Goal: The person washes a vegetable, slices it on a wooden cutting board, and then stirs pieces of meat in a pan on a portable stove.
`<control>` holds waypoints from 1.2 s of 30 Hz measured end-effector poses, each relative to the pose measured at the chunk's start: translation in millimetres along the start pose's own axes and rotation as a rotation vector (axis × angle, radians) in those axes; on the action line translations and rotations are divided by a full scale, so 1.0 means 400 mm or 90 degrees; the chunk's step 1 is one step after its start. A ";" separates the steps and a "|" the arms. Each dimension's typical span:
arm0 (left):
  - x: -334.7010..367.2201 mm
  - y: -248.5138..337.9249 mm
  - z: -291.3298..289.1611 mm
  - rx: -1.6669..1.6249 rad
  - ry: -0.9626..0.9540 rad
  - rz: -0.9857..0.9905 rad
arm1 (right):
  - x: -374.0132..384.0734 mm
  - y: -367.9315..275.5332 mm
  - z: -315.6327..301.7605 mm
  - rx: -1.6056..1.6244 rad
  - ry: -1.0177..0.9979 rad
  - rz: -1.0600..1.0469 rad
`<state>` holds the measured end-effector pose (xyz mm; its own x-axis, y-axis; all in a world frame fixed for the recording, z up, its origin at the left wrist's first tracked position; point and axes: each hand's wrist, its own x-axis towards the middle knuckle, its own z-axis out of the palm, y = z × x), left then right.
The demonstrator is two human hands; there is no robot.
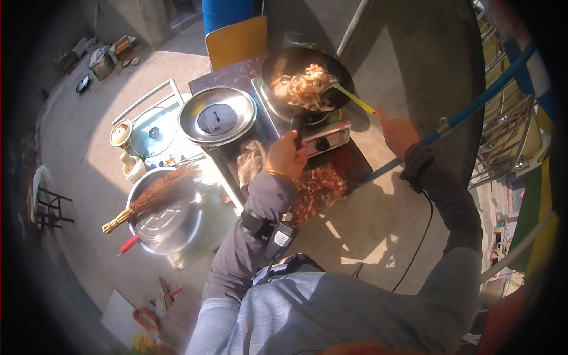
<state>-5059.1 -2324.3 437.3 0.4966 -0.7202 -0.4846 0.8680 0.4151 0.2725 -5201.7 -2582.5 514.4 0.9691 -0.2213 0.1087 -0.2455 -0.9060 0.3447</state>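
A dark wok (pixel 278 64) sits on a portable gas stove (pixel 331 141), with chopped, pale brown food (pixel 303 86) heaped inside. My left hand (pixel 286 156) is closed round the wok's black handle (pixel 297 123), at the near side. From the right, my right hand (pixel 397 135) grips the yellow-green handle of a spatula (pixel 358 100). Its blade reaches into the wok and is partly hidden by the food. Left of the stove lies a wide steel basin (pixel 189 121) with a dark item in its middle.
A glass lid (pixel 155 131), a small cup (pixel 120 132) and a large metal bowl (pixel 192 236) with a straw brush (pixel 165 188) across it stand at the left. A blue pole (pixel 467 111) slants past my right wrist. Behind the stove is a yellow board (pixel 238 42).
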 end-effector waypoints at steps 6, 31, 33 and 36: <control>0.002 0.010 -0.009 -0.019 0.002 -0.037 | 0.168 -0.094 0.120 0.167 0.058 0.080; 0.012 0.005 0.003 -0.057 0.032 -0.043 | -0.007 -0.033 -0.143 0.165 0.070 0.097; 0.009 0.008 0.005 -0.051 0.042 -0.060 | -0.031 -0.004 -0.170 0.173 0.058 0.066; -0.009 0.003 0.011 -0.032 0.047 -0.015 | -0.051 -0.025 -0.169 0.191 0.019 -0.068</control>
<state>-5059.8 -2323.5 443.0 0.4727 -0.6879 -0.5507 0.8771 0.4274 0.2190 -5220.4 -2544.6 571.7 0.9868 -0.1130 0.1157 -0.1212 -0.9904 0.0665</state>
